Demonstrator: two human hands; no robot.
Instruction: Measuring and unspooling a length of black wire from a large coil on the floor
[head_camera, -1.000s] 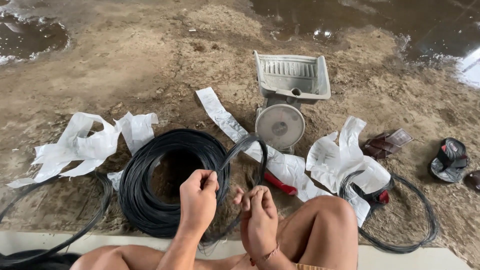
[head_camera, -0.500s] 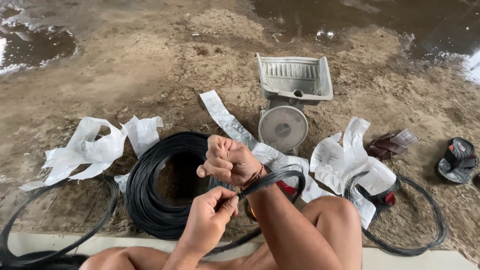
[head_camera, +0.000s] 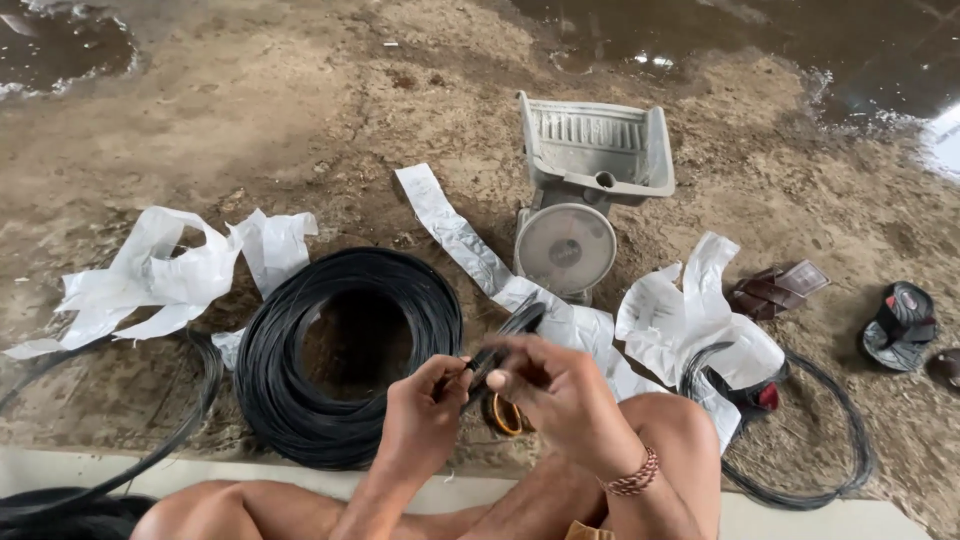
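Crumpled white paper strips (head_camera: 150, 280) lay at far left beside a large coil of black wire (head_camera: 350, 355) on the sandy ground. Before it, the left hand (head_camera: 420, 415) and right hand (head_camera: 560, 390) together pinched a small bundle of black wire loops (head_camera: 500, 345), thin, dark and glossy. Fingers hid most of the bundle. At right, a grey weighing scale (head_camera: 580, 200).

Matt black wire coil (head_camera: 350, 355) (plastic-coated, it seems), crinkled white paper strips (head_camera: 165, 275), rough sandy ground (head_camera: 250, 120).

Torn white wrapping (head_camera: 160, 280) (beside coil (head_camera: 350, 350))
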